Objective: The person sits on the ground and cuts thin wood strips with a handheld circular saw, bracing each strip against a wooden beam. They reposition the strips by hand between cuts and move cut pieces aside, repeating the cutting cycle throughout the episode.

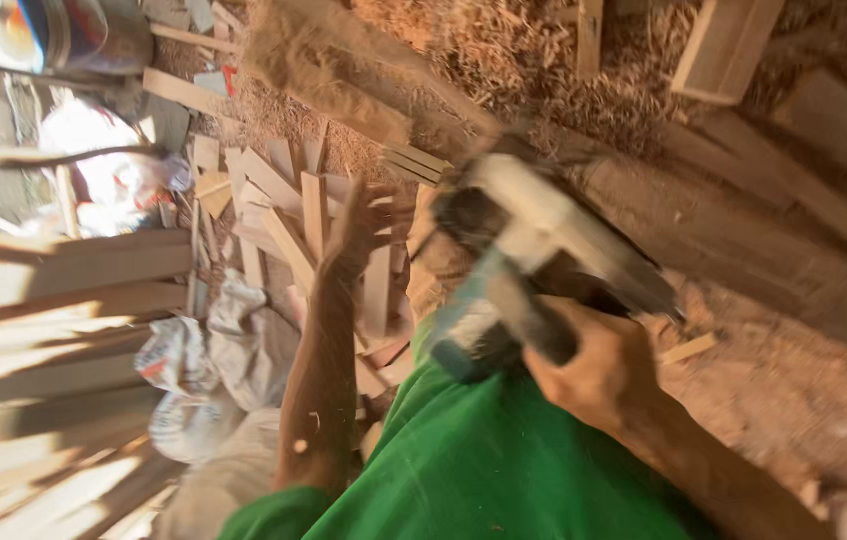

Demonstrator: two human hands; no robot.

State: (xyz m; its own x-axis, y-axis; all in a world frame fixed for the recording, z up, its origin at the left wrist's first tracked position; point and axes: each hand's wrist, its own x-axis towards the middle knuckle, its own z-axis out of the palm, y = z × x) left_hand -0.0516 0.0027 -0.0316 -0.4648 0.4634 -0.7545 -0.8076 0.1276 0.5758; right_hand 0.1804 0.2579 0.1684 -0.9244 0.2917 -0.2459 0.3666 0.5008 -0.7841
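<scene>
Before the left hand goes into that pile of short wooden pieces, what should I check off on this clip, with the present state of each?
1. Right hand grips the power tool by its handle: ok.
2. Tool held clear of the left hand: ok, they are apart.
3. Left hand free: ok, fingers spread, nothing in them.
4. Left hand over the pile of wooden pieces: ok.
5. Tool running or stopped: cannot tell, the view is blurred.
6. Which piece it reaches for: cannot tell.

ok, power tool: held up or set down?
Held up. The right hand grips the power tool by its handle, clear of the floor.
</scene>
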